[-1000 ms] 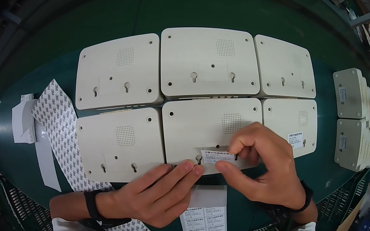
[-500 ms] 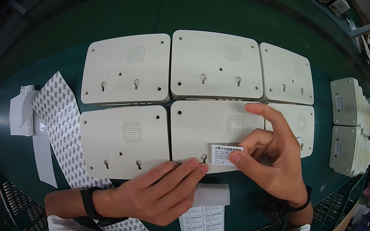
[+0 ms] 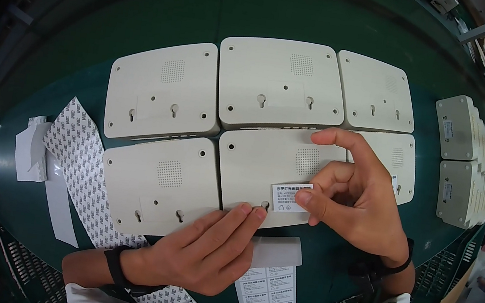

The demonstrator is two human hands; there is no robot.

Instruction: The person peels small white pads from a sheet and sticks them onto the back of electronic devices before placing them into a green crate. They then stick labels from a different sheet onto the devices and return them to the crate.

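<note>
A small white printed label is pinched by its right end between the thumb and fingers of my right hand, over the lower part of the front middle cream plastic housing. I cannot tell whether its left end touches the surface. Stretched fingers of my left hand lie on that housing's front edge, tips beside a keyhole slot. Below the housing, a sheet of labels with a bare strip of backing lies on the table. My right hand partly hides the front right housing.
Other housings stand close by: front left, back left, back middle and back right. Stacked housings line the right side. A patterned backing sheet and white paper pieces lie on the green table at left.
The pinched label and my right hand have shifted slightly left over the housing. My left hand has moved slightly left, its fingers still on the front edge.
</note>
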